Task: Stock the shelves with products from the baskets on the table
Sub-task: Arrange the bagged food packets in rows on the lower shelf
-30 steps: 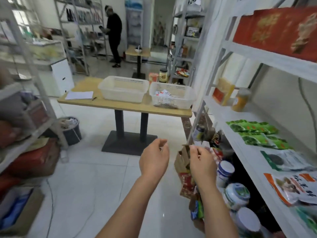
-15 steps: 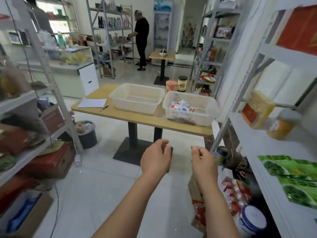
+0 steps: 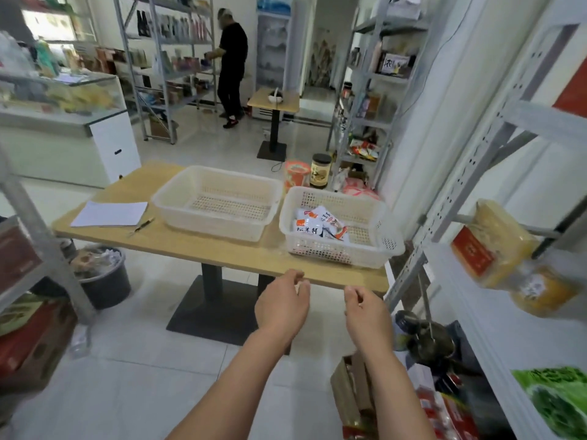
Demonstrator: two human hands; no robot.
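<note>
Right of the table (image 3: 190, 246): yellow packet (image 3: 495, 239) and jar (image 3: 543, 290) motion-blurred, labels unreadable; green packet (image 3: 559, 404) cut by frame edge. On the table, packets (image 3: 317, 224) in basket (image 3: 390, 246): print too small.

View swings off the right-hand shelf (image 3: 476, 315) and onto the desk (image 3: 222, 254), which is a lot closer now. Left hand (image 3: 282, 308) and right hand (image 3: 365, 311) now show right at its near edge instead of over open floor. Only one green packet (image 3: 559, 404) is left in view, down in the corner.
</note>
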